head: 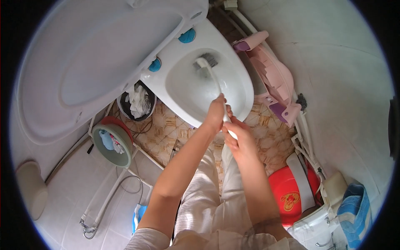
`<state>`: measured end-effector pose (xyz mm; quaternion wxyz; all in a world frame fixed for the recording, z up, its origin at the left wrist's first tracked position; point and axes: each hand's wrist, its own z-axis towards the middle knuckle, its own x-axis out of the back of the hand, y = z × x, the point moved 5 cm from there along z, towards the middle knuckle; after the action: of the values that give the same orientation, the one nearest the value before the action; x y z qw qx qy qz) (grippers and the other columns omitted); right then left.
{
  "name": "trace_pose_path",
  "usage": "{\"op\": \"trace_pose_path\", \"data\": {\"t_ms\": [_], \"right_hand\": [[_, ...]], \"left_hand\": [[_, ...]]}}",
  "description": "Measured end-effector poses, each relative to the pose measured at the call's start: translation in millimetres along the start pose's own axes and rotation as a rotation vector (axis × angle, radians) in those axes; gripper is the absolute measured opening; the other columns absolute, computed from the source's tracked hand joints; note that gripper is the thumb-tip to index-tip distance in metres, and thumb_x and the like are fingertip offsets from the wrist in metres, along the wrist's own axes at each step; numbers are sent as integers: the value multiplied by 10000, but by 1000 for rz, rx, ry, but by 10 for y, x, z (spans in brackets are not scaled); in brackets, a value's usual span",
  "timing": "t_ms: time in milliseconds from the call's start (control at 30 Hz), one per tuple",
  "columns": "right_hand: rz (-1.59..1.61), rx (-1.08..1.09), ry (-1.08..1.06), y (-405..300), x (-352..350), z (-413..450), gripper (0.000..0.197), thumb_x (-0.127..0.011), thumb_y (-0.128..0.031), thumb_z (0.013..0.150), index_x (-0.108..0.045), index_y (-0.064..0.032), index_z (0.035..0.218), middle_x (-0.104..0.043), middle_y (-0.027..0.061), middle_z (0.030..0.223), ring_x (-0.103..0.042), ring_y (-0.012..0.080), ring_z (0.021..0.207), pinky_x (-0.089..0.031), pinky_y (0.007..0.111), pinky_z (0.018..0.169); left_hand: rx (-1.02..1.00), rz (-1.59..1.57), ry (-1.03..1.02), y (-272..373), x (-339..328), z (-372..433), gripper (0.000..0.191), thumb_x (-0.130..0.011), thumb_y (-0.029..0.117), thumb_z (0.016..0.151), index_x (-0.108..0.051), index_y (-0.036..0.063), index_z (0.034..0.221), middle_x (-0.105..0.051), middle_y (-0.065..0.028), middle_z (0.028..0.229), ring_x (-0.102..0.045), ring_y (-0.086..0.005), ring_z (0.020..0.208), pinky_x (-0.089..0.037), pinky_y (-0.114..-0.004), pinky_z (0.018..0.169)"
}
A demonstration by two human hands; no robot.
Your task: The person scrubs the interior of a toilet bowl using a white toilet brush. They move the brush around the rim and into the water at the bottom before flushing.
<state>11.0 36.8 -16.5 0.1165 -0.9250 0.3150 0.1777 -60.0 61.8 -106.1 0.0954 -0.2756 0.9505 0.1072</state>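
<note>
Both hands grip the white handle of a toilet brush (pixel 213 77). My left hand (pixel 217 112) holds it higher up, over the near rim of the toilet bowl (pixel 247 90). Just below, my right hand (pixel 242 134) is closed around the handle near its end. The brush head's grey bristles rest inside the white bowl, towards its back, where the surface looks wet. Two blue round pieces (pixel 187 35) sit at the hinge side of the bowl, beside the raised white lid (pixel 103 62).
Left of the bowl stands a bin (pixel 152 107) with crumpled white paper, then a green basin (pixel 98 147) holding cloths. A pink plastic item (pixel 281 81) lies by pipes on the right. A red basin (pixel 279 184) and blue cloth (pixel 353 212) are lower right.
</note>
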Motion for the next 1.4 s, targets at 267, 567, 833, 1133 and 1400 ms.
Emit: {"op": "trace_pose_path", "data": {"t_ms": [267, 567, 833, 1133, 1400], "right_hand": [[268, -40, 9, -19, 34, 224, 139, -511, -83, 811, -450, -15, 915, -505, 65, 710, -308, 37, 374, -236, 159, 320], [684, -62, -18, 658, 509, -272, 111, -478, -149, 856, -460, -62, 923, -462, -4, 707, -313, 33, 423, -240, 158, 343], [701, -176, -65, 992, 459, -107, 143, -473, -228, 870, -426, -95, 848, -426, -26, 654, -312, 38, 407, -245, 168, 337], [625, -264, -78, 956, 41, -12, 134, -481, -241, 866, -433, -117, 883, -415, -36, 646, -319, 38, 438, -248, 172, 362], [-130, -370, 308, 1442, 599, -739, 345, -448, -418, 848, -512, -84, 906, -480, 12, 658, -414, 84, 463, -271, 177, 368]], "left_hand": [[2, 357, 77, 89, 5, 223, 305, -345, 263, 869, -447, -11, 782, -467, -100, 553, -470, -205, 450, -409, -335, 441], [-380, 1625, -187, -552, -68, -20, 273, -551, 159, 705, -538, -72, 851, -574, -259, 733, -564, -409, 752, -465, -441, 700], [-156, 1484, -129, -417, 258, -36, 295, -357, 158, 831, -544, -66, 796, -575, -260, 788, -573, -373, 778, -436, -441, 707], [-365, 1865, -215, -541, 1040, 677, 276, -378, 141, 806, -553, -73, 806, -577, -244, 769, -571, -380, 751, -449, -445, 654], [-415, 1900, -128, -1428, 1027, -135, 223, -434, 137, 752, -615, 7, 771, -593, -223, 785, -576, -358, 835, -457, -429, 725]]}}
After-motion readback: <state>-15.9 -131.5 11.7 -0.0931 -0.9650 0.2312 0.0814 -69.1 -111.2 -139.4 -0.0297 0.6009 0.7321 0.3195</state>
